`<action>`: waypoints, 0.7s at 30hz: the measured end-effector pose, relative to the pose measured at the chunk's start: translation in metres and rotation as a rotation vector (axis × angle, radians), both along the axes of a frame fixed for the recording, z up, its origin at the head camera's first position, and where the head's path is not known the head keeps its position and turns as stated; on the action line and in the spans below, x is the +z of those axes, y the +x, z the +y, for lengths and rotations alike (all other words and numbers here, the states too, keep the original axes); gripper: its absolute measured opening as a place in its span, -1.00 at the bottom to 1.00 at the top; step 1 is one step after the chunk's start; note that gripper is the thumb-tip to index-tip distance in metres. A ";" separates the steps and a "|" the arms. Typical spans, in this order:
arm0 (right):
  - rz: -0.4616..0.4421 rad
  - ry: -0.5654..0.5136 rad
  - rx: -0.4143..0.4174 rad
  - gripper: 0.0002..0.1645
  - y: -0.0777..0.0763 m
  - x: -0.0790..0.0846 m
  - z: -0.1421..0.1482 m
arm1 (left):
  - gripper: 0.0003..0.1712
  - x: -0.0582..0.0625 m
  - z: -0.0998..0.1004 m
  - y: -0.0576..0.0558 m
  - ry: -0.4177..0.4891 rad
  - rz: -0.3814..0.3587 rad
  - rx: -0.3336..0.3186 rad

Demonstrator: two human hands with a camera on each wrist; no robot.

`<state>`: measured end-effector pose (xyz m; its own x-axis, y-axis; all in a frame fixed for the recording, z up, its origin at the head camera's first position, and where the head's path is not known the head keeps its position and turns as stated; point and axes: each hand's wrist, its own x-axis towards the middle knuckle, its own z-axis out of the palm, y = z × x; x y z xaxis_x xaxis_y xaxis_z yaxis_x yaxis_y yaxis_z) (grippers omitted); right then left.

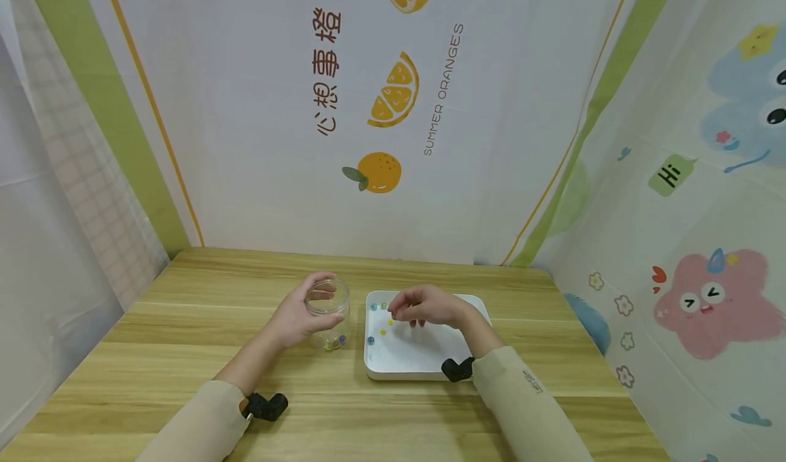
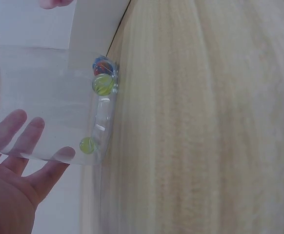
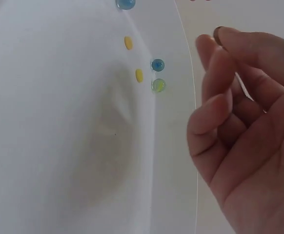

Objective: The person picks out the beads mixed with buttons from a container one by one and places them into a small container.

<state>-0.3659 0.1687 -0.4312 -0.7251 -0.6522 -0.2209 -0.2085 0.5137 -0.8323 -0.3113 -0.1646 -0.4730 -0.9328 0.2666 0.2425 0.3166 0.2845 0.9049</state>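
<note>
My left hand (image 1: 299,317) grips a clear jar (image 2: 44,97) with its mouth up. At the jar's bottom lie several glass marbles, among them a yellow-green marble (image 2: 103,84) and a red marble (image 2: 103,68). Over the left part of a white tray (image 1: 424,373), my right hand (image 1: 426,306) has thumb and forefinger pinched on a small dark marble, mostly hidden by the fingertips. Inside the tray, near its left side, are a blue marble (image 3: 157,65), a green marble (image 3: 158,85) and two small yellow pieces, one yellow piece (image 3: 139,75) close to the marbles.
Jar and tray are side by side on a wooden table (image 1: 319,421), the jar to the left. Another blue marble (image 1: 371,340) lies by the tray's left wall. A printed cloth (image 1: 264,175) hangs behind the table, and a second cloth (image 1: 675,230) hangs at the right.
</note>
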 end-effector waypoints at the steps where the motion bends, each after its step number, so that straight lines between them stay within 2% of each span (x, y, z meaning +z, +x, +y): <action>1: 0.002 -0.017 -0.008 -0.58 0.000 0.000 0.000 | -0.04 0.000 0.000 0.000 0.000 -0.001 0.001; 14: 0.145 -0.130 -0.135 -0.59 -0.002 -0.002 -0.007 | -0.03 0.002 0.001 0.001 0.003 -0.013 0.002; 21: 0.200 -0.156 -0.166 -0.74 0.000 0.002 -0.015 | -0.04 0.002 0.000 0.001 0.000 -0.008 0.002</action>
